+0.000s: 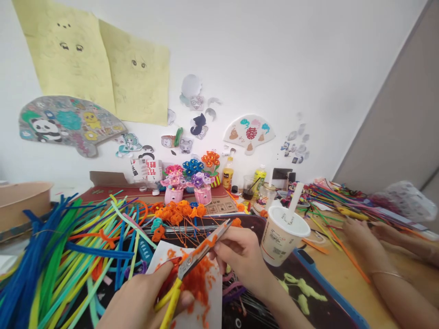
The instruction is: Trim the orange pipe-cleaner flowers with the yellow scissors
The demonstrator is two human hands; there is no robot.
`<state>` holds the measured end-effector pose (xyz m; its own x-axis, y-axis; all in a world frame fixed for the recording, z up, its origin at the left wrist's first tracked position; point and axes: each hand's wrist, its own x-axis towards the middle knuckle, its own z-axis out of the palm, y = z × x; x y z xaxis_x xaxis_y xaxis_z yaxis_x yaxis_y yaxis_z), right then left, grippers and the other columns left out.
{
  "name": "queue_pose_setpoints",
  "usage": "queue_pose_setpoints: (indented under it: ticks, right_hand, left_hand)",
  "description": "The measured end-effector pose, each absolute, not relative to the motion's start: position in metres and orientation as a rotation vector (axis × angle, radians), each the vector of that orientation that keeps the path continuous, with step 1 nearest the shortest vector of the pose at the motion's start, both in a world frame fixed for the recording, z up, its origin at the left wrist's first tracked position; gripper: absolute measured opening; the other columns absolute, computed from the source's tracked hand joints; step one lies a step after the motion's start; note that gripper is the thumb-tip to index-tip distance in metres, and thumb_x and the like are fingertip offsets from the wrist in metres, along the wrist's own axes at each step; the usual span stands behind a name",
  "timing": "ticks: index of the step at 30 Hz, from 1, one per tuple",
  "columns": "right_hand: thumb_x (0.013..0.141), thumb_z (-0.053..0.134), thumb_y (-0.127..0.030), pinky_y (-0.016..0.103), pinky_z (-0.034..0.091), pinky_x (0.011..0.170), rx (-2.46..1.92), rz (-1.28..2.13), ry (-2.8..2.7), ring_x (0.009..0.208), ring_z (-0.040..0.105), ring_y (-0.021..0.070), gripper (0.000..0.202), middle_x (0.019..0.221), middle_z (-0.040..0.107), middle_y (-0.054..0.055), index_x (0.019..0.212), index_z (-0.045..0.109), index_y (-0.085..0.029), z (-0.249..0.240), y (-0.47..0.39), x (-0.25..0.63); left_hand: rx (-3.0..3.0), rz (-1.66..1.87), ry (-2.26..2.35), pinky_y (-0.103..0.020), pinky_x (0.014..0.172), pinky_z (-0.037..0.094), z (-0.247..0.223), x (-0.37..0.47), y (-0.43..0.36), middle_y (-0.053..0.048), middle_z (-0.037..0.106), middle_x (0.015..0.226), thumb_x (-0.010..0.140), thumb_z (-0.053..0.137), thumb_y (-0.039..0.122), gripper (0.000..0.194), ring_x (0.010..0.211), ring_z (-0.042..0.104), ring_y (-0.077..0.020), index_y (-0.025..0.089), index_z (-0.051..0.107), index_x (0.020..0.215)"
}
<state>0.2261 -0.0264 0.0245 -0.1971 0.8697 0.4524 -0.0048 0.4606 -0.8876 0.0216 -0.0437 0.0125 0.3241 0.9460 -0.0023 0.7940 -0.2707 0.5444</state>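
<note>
My left hand (144,290) is closed on a pair of yellow-handled scissors (194,265), whose metal blades point up and to the right. An orange pipe cleaner (202,248) lies along the blades, and my right hand (242,256) pinches it close to their tips. Whether the blades touch the wire inside it cannot be made out. Beneath both hands, a white sheet (214,297) carries scattered orange fuzz (195,288). Just beyond the blades sits a cluster of orange pipe-cleaner flowers (176,211) with thin orange stems.
Loose coloured pipe cleaners (75,265) heap up at left. A lidded paper cup (283,242) with a straw stands by my right hand. Pots of fuzzy flowers (203,194) and a juice bottle (227,173) line the back. Another person's arms (387,269) rest on the table at right.
</note>
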Motion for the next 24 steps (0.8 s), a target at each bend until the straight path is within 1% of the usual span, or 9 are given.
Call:
queue_pose_setpoints:
  ticks: [5, 10, 13, 15, 20, 24]
  right_hand:
    - [0.084, 0.06, -0.028, 0.018, 0.042, 0.04, -0.784, 0.954, -1.577, 0.04, 0.05, 0.0063, 0.021, 0.062, 0.057, -0.001, 0.068, 0.065, -0.015, 0.023, -0.025, 0.228]
    - [0.083, 0.059, -0.024, 0.017, 0.041, 0.04, -0.798, 0.92, -1.588, 0.042, 0.049, 0.0071, 0.02, 0.056, 0.053, -0.003, 0.066, 0.063, -0.016, 0.022, -0.025, 0.228]
    - [0.082, 0.057, -0.021, 0.017, 0.04, 0.04, -0.822, 0.889, -1.599, 0.043, 0.049, 0.0079, 0.02, 0.054, 0.052, -0.003, 0.064, 0.062, -0.016, 0.021, -0.025, 0.228]
    - [0.081, 0.057, -0.019, 0.017, 0.041, 0.04, -0.834, 0.881, -1.598, 0.043, 0.05, 0.0085, 0.017, 0.054, 0.053, -0.003, 0.065, 0.063, -0.016, 0.021, -0.025, 0.228]
    - [0.078, 0.058, -0.018, 0.017, 0.042, 0.039, -0.835, 0.873, -1.591, 0.043, 0.049, 0.0084, 0.014, 0.057, 0.055, -0.002, 0.066, 0.064, -0.016, 0.02, -0.024, 0.228]
    - [0.078, 0.058, -0.017, 0.017, 0.041, 0.039, -0.825, 0.902, -1.583, 0.042, 0.049, 0.0076, 0.014, 0.058, 0.055, -0.002, 0.065, 0.064, -0.016, 0.02, -0.025, 0.228]
  left_hand:
    - [2.146, 0.433, 1.5, -0.022, 0.051, 0.036, 0.008, 0.02, -0.041, 0.001, 0.07, 0.061, 0.079, 0.044, 0.051, 0.029, 0.056, 0.065, -0.018, 0.026, 0.056, 0.073]
    - [2.171, 0.378, 1.544, -0.022, 0.051, 0.037, 0.014, 0.02, -0.043, 0.0, 0.069, 0.06, 0.08, 0.044, 0.048, 0.029, 0.056, 0.064, -0.0185, 0.025, 0.057, 0.069]
    - [2.172, 0.378, 1.545, -0.021, 0.05, 0.037, 0.016, 0.021, -0.044, 0.0, 0.068, 0.059, 0.08, 0.042, 0.048, 0.03, 0.056, 0.064, -0.0178, 0.026, 0.059, 0.07]
    - [2.169, 0.366, 1.544, -0.021, 0.05, 0.038, 0.017, 0.021, -0.044, 0.001, 0.068, 0.06, 0.081, 0.042, 0.049, 0.031, 0.057, 0.065, -0.0176, 0.026, 0.061, 0.072]
    - [2.164, 0.267, 1.598, -0.022, 0.052, 0.041, 0.024, 0.023, -0.044, -0.002, 0.069, 0.065, 0.08, 0.042, 0.046, 0.031, 0.059, 0.065, -0.0191, 0.024, 0.062, 0.071]
    - [2.169, 0.301, 1.602, -0.023, 0.053, 0.041, 0.025, 0.022, -0.046, -0.002, 0.07, 0.065, 0.081, 0.043, 0.047, 0.033, 0.06, 0.065, -0.0199, 0.025, 0.065, 0.07]
